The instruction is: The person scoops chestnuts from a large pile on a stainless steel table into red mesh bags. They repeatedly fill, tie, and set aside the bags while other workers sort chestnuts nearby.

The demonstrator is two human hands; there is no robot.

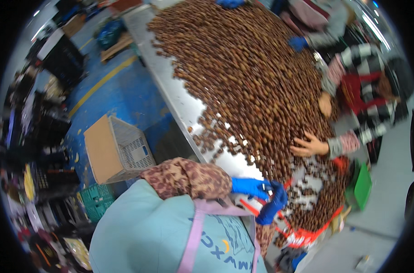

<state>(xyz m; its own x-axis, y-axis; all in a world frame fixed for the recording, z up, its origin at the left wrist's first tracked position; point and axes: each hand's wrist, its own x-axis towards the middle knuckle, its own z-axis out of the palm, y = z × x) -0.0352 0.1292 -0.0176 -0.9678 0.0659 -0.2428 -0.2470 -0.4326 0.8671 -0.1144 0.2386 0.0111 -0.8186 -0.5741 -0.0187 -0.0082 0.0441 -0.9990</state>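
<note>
My left hand (250, 187), in a blue glove, reaches across from the left at the near edge of a metal table (229, 162). Close against it is my right hand (272, 207), also in a blue glove, with its fingers bent. The two hands meet, and a small pale patch shows between them; whether either grips anything is hidden. Just beyond them spreads a large heap of brown nuts (241, 78), which look like chestnuts. Red strips (249, 206) lie beneath and beside my hands.
Across the table, a person's bare hands (309, 145) rest on the nuts. Another person's blue-gloved hand (298, 43) is farther back. A red and white sheet or bag (301, 237) and a green bin (359, 186) stand right. A plastic crate with cardboard (102, 150) sits on the floor left.
</note>
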